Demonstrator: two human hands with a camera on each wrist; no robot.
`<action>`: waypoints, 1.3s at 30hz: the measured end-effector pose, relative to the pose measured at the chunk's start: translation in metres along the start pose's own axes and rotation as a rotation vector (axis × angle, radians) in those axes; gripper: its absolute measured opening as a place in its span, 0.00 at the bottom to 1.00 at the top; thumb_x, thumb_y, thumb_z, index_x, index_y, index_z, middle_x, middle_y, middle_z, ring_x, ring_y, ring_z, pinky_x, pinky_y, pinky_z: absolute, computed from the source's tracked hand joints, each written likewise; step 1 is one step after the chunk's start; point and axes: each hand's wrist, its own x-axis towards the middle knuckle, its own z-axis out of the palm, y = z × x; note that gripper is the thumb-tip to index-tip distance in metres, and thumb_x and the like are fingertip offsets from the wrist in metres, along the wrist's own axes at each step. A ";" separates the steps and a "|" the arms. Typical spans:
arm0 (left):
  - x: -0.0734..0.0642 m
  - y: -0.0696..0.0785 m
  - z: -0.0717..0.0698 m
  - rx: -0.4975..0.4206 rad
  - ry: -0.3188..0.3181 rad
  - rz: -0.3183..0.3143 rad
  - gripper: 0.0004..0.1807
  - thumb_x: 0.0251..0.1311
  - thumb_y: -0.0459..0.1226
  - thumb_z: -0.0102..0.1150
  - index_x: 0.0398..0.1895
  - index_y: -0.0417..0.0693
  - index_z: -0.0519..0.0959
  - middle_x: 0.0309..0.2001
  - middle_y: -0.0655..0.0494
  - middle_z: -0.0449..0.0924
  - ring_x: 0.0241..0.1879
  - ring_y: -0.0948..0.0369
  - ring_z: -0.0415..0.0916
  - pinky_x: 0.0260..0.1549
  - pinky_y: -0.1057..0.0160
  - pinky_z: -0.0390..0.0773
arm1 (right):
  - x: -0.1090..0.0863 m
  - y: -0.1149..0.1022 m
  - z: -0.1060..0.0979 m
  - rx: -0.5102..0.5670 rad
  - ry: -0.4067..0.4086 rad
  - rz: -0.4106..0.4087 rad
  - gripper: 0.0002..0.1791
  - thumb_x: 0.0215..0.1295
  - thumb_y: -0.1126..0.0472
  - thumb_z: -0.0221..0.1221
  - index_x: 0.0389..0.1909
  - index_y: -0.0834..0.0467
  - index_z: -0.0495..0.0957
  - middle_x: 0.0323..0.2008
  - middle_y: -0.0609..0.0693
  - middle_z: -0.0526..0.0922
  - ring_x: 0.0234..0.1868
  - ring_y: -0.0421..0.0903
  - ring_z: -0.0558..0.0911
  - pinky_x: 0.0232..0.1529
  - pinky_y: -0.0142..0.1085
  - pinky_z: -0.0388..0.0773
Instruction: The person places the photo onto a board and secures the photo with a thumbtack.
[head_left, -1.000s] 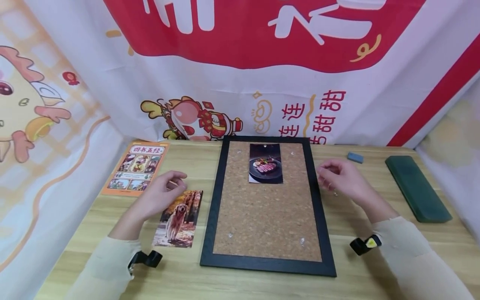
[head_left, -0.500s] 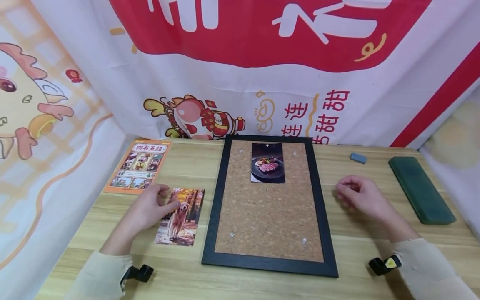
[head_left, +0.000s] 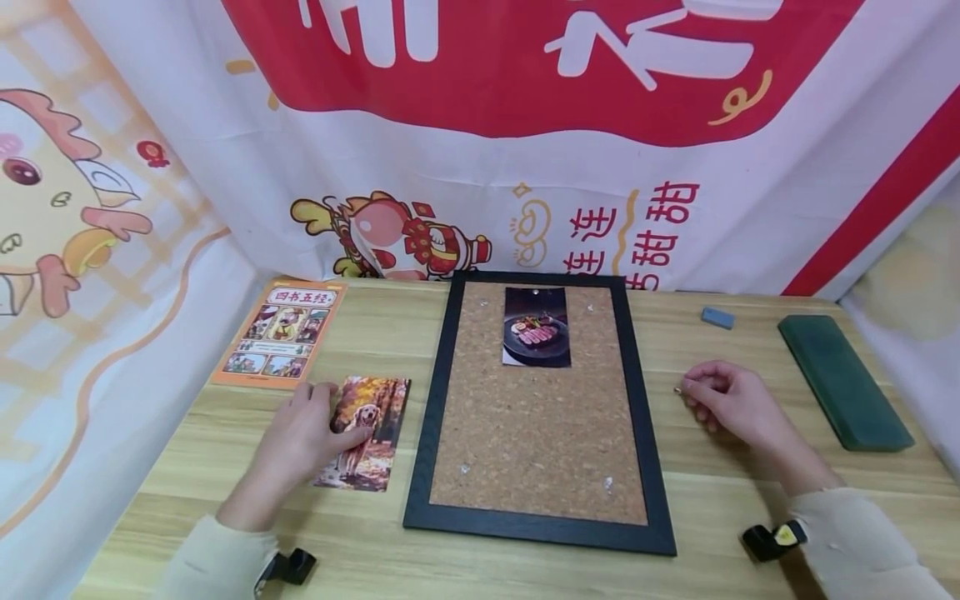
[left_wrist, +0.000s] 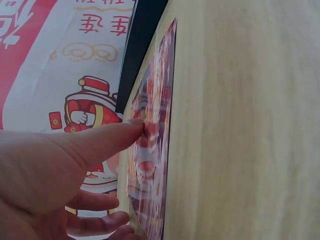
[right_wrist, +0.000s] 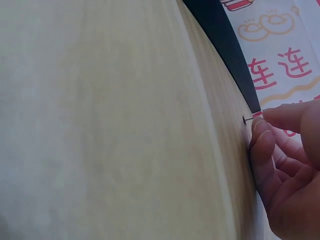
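A dog photo [head_left: 371, 429] lies flat on the wooden table [head_left: 525, 567], left of a black-framed cork board [head_left: 645, 433]. My left hand [head_left: 333, 412] holds the photo's left edge: the thumb [left_wrist: 115, 137] lies on the dog photo [left_wrist: 152, 150] and the fingers curl at its rim. A food photo [head_left: 536, 327] is pinned at the board's top. To the right of the board, my right hand [head_left: 688, 387] rests on the table and pinches a small pin [head_left: 677, 389] between thumb and forefinger. In the right wrist view the pin [right_wrist: 247, 119] points toward the board's frame [right_wrist: 220, 35].
An orange leaflet [head_left: 281, 333] lies at the back left. A long dark green case [head_left: 843, 379] and a small blue block [head_left: 717, 317] sit at the right. Two loose pins [head_left: 606, 482] stick in the cork near its lower edge. A printed banner [head_left: 525, 167] hangs behind.
My left hand slid down onto the dog photo's left edge and its thumb came over the picture. My right hand moved right and toward me, down to the table, with the pin in it.
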 end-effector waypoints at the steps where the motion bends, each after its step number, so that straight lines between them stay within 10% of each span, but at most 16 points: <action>1: -0.001 0.001 0.000 0.008 0.003 -0.003 0.57 0.60 0.62 0.76 0.76 0.27 0.66 0.62 0.24 0.72 0.58 0.29 0.76 0.57 0.30 0.79 | 0.000 0.000 0.001 -0.007 0.000 0.002 0.23 0.83 0.49 0.59 0.61 0.65 0.76 0.37 0.54 0.85 0.31 0.48 0.82 0.30 0.37 0.85; 24: -0.005 -0.001 0.005 -0.105 0.051 -0.017 0.45 0.63 0.48 0.78 0.74 0.30 0.68 0.60 0.29 0.75 0.56 0.37 0.78 0.57 0.35 0.80 | 0.008 -0.010 0.005 -0.105 -0.035 0.089 0.19 0.81 0.53 0.61 0.60 0.64 0.80 0.33 0.53 0.83 0.31 0.50 0.81 0.29 0.38 0.83; 39: 0.017 -0.003 -0.002 -0.127 -0.027 0.000 0.52 0.69 0.58 0.70 0.81 0.34 0.61 0.68 0.29 0.76 0.66 0.33 0.76 0.63 0.32 0.77 | 0.005 -0.013 0.004 -0.116 -0.034 0.097 0.19 0.81 0.53 0.62 0.58 0.64 0.80 0.32 0.52 0.83 0.31 0.50 0.80 0.30 0.38 0.82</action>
